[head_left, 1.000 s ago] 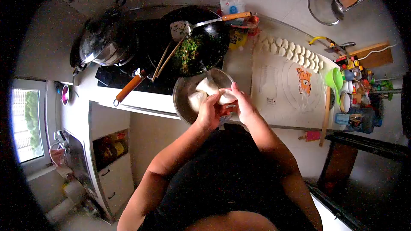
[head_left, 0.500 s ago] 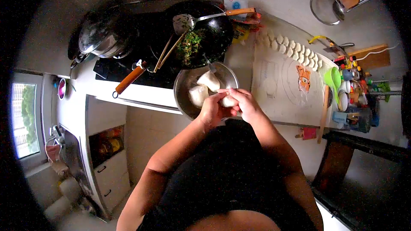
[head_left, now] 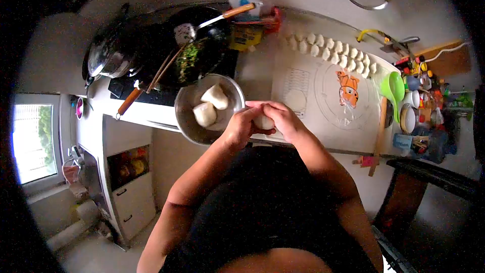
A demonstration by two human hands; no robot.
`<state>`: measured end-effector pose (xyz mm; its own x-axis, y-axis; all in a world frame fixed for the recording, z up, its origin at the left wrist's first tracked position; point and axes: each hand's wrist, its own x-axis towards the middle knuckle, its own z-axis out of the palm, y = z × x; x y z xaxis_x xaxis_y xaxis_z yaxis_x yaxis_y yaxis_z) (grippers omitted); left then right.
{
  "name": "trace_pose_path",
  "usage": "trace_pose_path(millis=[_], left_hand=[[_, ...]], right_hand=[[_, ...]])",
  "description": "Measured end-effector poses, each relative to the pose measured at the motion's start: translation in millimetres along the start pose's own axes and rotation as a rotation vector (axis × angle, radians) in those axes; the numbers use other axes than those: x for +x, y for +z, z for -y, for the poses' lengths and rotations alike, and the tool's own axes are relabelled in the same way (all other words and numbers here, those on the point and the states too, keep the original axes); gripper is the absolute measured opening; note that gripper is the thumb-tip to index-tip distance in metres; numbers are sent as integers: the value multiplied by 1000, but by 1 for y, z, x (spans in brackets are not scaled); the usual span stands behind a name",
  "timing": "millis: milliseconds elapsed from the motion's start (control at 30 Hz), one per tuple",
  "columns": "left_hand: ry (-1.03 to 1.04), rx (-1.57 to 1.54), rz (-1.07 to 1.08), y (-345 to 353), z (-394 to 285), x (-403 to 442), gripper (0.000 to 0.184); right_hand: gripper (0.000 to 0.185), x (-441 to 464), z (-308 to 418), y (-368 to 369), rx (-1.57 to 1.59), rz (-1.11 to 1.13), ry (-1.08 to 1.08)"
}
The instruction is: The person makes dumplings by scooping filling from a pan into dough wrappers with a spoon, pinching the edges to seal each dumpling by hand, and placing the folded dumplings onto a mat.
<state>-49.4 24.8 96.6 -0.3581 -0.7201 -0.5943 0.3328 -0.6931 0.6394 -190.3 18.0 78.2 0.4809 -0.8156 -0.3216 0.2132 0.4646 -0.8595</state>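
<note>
My left hand (head_left: pixel 242 127) and my right hand (head_left: pixel 286 120) are together, their fingers closed around a piece of white dough (head_left: pixel 263 122). Much of that piece is hidden by the fingers. Just left of my hands is a metal bowl (head_left: pixel 235 88) holding two white lumps of dough (head_left: pixel 204 115). To the right lies a pale kneading mat (head_left: pixel 323 126) with a printed orange cartoon animal. Rows of small white dumplings (head_left: pixel 343 60) stand along the mat's far side.
A dark wok (head_left: pixel 212 53) with chopped green filling (head_left: pixel 189 56) and a spatula (head_left: pixel 212 20) sits behind the bowl. Left of it is a lidded pot (head_left: pixel 108 60). A green ladle (head_left: pixel 392 88), a wooden rolling pin (head_left: pixel 379 134) and several jars line the right side.
The view has turned rightward. My hands, still closed on the dough, have moved from above the bowl's rim to its right, near the mat's front edge.
</note>
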Motion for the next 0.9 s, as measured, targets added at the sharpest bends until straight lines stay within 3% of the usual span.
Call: trace_pose_path(millis=[67, 100, 167, 200, 367, 467, 500, 600, 667, 700, 733, 767, 833, 867, 900], left_hand=[[31, 19, -70, 31, 8, 4, 37], [202, 296, -25, 41, 11, 5, 36], [110, 256, -73, 82, 5, 1, 35], [313, 495, -47, 91, 13, 6, 35], [506, 668, -11, 137, 35, 25, 32], [816, 1202, 39, 149, 40, 33, 28], [777, 1194, 66, 157, 42, 38, 29], [378, 885, 94, 181, 51, 52, 32], [323, 985, 120, 181, 66, 73, 36], [148, 841, 40, 178, 82, 86, 39], [-9, 686, -61, 175, 98, 98, 41], [-114, 505, 129, 153, 113, 118, 43], [-74, 358, 325, 164, 141, 141, 44], [-96, 591, 416, 166, 144, 155, 48], [-145, 487, 369, 170, 158, 163, 54]], right_hand=[[37, -17, 9, -22, -34, 18, -69], [38, -26, 12, -33, -84, 38, -131], [43, -37, 6, -59, -157, 76, -298], [43, -43, 7, -68, -168, 55, -349], [38, -74, 22, -110, -320, -59, -578], [35, -93, 34, -127, -479, -128, -756], [35, -97, 30, -135, -422, -120, -692], [34, -111, 22, -159, -449, -193, -758], [36, -113, 7, -179, -430, -221, -674], [35, -111, -7, -191, -529, -262, -583], [35, -111, -27, -206, -351, -220, -469], [34, -112, -46, -222, -175, -179, -357], [41, -122, -62, -247, 131, -147, -227], [46, -132, -61, -268, -43, -135, -158], [56, -134, -66, -283, -116, -126, -85]])
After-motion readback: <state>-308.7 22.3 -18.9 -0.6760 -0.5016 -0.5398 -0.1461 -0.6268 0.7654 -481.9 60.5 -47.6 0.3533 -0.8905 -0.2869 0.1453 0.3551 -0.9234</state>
